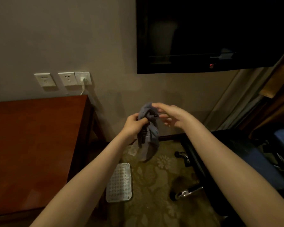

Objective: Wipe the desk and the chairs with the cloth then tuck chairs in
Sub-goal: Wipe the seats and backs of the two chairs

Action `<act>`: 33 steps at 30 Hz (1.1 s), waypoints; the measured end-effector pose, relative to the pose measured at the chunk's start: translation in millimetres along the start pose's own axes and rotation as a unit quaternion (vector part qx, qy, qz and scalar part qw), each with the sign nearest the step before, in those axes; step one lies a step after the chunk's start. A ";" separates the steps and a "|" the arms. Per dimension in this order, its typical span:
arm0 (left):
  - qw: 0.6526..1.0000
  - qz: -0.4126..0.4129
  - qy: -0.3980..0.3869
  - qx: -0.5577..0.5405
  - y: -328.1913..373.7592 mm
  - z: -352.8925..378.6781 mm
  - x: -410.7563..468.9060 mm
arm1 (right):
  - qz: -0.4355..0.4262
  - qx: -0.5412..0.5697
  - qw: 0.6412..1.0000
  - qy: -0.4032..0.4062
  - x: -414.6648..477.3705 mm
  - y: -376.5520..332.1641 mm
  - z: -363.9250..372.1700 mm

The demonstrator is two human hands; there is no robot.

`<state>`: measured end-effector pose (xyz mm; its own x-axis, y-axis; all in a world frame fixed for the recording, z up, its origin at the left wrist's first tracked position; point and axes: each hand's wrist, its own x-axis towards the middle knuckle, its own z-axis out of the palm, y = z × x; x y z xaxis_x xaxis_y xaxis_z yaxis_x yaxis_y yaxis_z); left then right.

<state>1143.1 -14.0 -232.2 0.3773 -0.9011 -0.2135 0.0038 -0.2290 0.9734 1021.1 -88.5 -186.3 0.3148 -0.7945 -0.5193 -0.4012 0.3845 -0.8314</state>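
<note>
A grey-blue cloth (148, 133) hangs bunched in mid-air in front of the wall, to the right of the desk. My left hand (134, 123) grips its upper part with curled fingers. My right hand (170, 114) is beside the top of the cloth, fingers loosely extended, fingertips touching its upper edge. The reddish-brown wooden desk (33, 145) fills the left side, its top bare. A dark office chair (233, 154) with wheeled legs (184, 193) stands at the right, partly hidden by my right forearm.
A metal floor plate (119, 182) lies on the patterned carpet (154, 177) between desk and chair. Wall sockets (67, 78) with a white plug and cable sit above the desk. A black TV screen (211, 33) hangs on the wall at upper right.
</note>
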 end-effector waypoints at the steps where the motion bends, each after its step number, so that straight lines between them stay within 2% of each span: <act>1: 0.999 -0.033 -0.004 -0.034 2.9 1.3 0.3 | -0.009 -0.039 0.999 -0.006 -3.2 2.8 -7.7; 7: 0.987 -0.118 -0.020 -0.104 11.3 8.0 -1.4 | -0.037 -0.140 0.987 -0.075 -25.1 24.4 -8.9; 14: 0.980 -0.162 -0.050 -0.108 17.2 24.6 -10.8 | -0.095 -0.211 0.973 -0.007 -23.2 43.9 -7.5; 20: 0.990 -0.131 -0.040 -0.046 27.2 37.0 -7.9 | -0.117 -0.011 0.993 0.014 -15.9 51.7 -35.8; 24: 0.993 -0.092 -0.010 0.067 34.3 37.7 6.6 | -0.153 0.014 0.985 0.074 -15.6 45.2 -64.4; 28: 0.981 -0.038 -0.002 0.190 36.4 38.0 18.2 | -0.159 0.022 0.979 0.126 -11.4 48.7 -86.5; 33: 0.980 -0.032 0.007 0.197 39.0 35.3 28.2 | -0.141 0.034 0.969 0.199 -4.9 55.3 -106.5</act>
<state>1121.3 -61.4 -203.2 0.4015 -0.8756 -0.2685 -0.3285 -0.4114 0.8502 905.7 -113.3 -208.7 0.0409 -0.9857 -0.1634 -0.2861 0.1451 -0.9472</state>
